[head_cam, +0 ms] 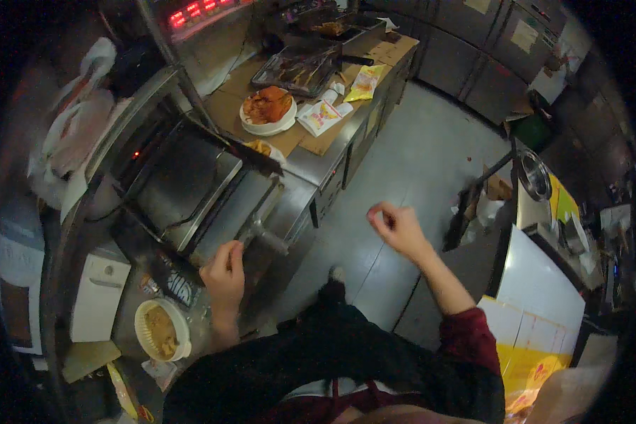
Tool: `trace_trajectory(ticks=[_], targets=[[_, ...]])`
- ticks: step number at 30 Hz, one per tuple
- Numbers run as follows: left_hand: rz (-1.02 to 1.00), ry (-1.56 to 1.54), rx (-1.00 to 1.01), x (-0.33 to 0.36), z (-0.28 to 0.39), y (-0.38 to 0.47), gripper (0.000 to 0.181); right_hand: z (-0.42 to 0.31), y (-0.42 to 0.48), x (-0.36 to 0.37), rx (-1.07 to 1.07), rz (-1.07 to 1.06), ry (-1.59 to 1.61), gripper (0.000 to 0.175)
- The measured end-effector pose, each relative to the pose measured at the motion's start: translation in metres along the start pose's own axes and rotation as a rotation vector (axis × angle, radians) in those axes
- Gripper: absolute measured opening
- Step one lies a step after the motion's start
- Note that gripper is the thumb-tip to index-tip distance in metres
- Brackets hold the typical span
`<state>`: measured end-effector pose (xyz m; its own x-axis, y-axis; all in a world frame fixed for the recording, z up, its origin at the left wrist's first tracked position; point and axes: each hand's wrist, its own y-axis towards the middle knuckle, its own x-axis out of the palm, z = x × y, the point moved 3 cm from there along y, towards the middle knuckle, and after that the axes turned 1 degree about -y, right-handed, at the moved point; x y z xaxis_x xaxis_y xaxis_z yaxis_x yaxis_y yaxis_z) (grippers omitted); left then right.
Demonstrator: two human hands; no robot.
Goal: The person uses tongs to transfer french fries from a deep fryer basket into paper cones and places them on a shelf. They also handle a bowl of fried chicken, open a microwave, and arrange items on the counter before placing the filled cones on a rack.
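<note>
My left hand [225, 275] is above the left counter with its fingers curled in, and I see nothing in it. Just below and left of it stands a white tub [163, 329] with a brownish substance inside. A dark packet with pale lettering [177, 283] lies between the tub and the cooking appliance. Over the grey floor, my right hand [397, 230] is raised with fingers and thumb curled into a loose ring, no object visible in it. Further ahead on the counter sits a white bowl [267, 126] of orange-red food.
A steel appliance [191, 175] with a projecting handle [267, 236] stands at my left. Beyond it are a printed paper bag [323, 116], a yellow packet [364, 84] and a tray [299, 69]. Cardboard boxes [535, 318] and a metal bowl [535, 175] are at my right.
</note>
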<state>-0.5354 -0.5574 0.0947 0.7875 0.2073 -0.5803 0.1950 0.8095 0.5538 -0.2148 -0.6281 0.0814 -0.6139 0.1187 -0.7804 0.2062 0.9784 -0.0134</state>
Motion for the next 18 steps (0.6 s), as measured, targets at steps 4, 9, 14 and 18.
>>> trace_trajectory(ticks=[4, 9, 14, 18], targets=[[0.068, 0.006, -0.055, 0.081, 0.017, 0.047, 0.005, -0.001, 0.113, -0.101, -0.494, 0.126, -0.173, 0.025], [0.065, 0.157, 0.081, 0.202, 0.046, 0.148, 0.012, 0.021, 0.275, -0.209, -0.866, 0.079, -0.458, 0.036], [-0.100, 0.186, 0.122, 0.312, 0.071, 0.255, 0.025, 0.094, 0.477, -0.331, -0.674, 0.223, -0.396, 0.035], [-0.136, 0.180, 0.170, 0.416, 0.068, 0.340, 0.028, 0.221, 0.646, -0.424, -0.428, 0.211, -0.169, 0.038]])
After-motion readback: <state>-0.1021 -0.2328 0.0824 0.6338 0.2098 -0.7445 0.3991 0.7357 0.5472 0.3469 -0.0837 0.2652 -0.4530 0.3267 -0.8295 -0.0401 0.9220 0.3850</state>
